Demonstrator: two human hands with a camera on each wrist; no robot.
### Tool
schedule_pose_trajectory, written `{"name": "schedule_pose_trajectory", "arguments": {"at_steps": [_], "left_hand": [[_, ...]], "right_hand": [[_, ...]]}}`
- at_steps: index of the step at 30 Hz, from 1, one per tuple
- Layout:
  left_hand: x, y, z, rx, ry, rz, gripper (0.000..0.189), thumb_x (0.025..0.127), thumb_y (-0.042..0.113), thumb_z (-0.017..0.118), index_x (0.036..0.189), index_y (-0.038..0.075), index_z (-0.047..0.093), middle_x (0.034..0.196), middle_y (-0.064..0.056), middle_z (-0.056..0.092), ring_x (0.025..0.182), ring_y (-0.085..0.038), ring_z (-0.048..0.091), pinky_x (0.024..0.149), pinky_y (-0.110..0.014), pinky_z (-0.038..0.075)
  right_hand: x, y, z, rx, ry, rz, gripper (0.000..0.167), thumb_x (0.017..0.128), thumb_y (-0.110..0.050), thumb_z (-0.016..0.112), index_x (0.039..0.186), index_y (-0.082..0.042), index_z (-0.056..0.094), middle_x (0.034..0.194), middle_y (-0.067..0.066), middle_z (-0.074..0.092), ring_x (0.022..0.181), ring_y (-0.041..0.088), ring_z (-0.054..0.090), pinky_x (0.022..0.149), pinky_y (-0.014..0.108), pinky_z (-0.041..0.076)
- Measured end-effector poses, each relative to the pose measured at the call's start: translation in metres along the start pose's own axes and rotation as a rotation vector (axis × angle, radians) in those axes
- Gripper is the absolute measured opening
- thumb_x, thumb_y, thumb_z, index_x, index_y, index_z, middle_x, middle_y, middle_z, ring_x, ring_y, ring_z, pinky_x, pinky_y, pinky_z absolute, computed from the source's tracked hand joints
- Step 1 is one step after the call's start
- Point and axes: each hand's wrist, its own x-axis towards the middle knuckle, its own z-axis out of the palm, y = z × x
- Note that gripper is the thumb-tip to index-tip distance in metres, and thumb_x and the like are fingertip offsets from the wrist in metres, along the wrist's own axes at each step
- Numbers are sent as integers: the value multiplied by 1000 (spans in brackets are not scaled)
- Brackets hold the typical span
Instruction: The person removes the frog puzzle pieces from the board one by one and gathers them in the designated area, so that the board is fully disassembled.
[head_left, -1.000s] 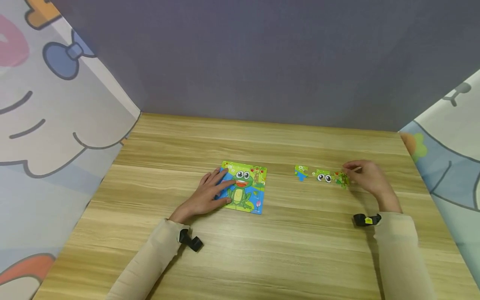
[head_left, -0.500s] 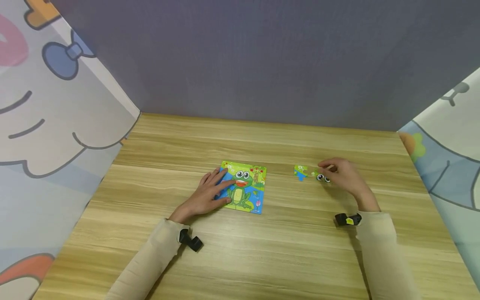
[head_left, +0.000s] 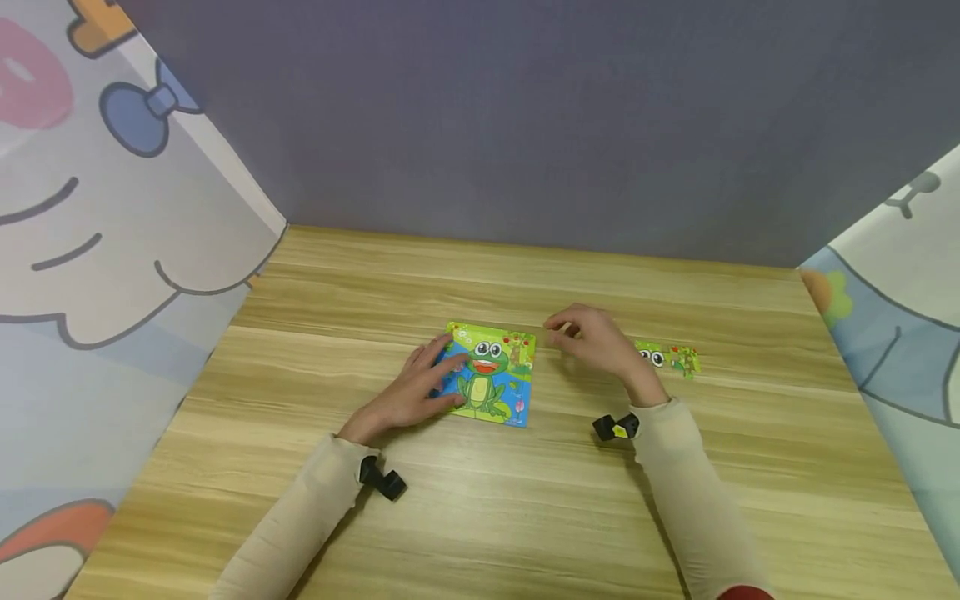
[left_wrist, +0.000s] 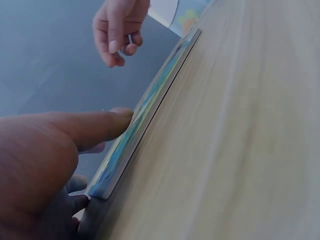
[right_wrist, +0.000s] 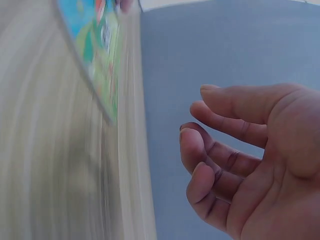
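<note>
A frog jigsaw puzzle [head_left: 495, 392] lies flat in its square tray, left of the table's middle in the head view. My left hand [head_left: 415, 387] rests on its left side with fingers spread and thumb on the lower edge; the left wrist view shows that thumb over the tray's rim. My right hand [head_left: 592, 340] hovers just right of the puzzle, over the table. Its fingers are loosely bent, with nothing between them in the right wrist view. Loose puzzle pieces, one with the frog's eyes [head_left: 654, 357] and a green one with red flowers [head_left: 685, 360], lie right of it.
The wood-grain table [head_left: 480, 508] stretches out on all sides of the puzzle. A grey panel [head_left: 510, 125] stands along its back edge, and cartoon-printed walls [head_left: 127, 233] flank it. Black wrist cameras [head_left: 615, 427] stick out from both cuffs.
My right hand has swept left from the right-hand loose pieces, past the eyes piece, to beside the puzzle. That uncovers the flowered pieces; the blue-green piece is now hidden. My left hand stays put.
</note>
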Motion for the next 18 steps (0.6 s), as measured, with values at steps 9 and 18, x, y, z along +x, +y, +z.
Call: {"name": "schedule_pose_trajectory", "arguments": {"at_steps": [9, 18], "left_hand": [[-5, -7, -13, -22, 16, -22, 70, 93, 24, 71, 153, 7, 38, 165, -28, 13, 154, -50, 9, 118, -72, 13], [-8, -14, -19, -40, -21, -100, 77, 93, 27, 71, 157, 8, 32, 168, -25, 7, 156, -47, 2, 122, -67, 0]], "right_hand": [[25, -31, 41, 4, -83, -71, 24, 95, -12, 67, 115, 1, 73, 112, 15, 73, 89, 23, 69, 75, 33, 56], [41, -49, 83, 29, -124, -69, 26, 94, -11, 67, 117, 1, 72, 109, 14, 72, 84, 18, 64, 80, 32, 55]]}}
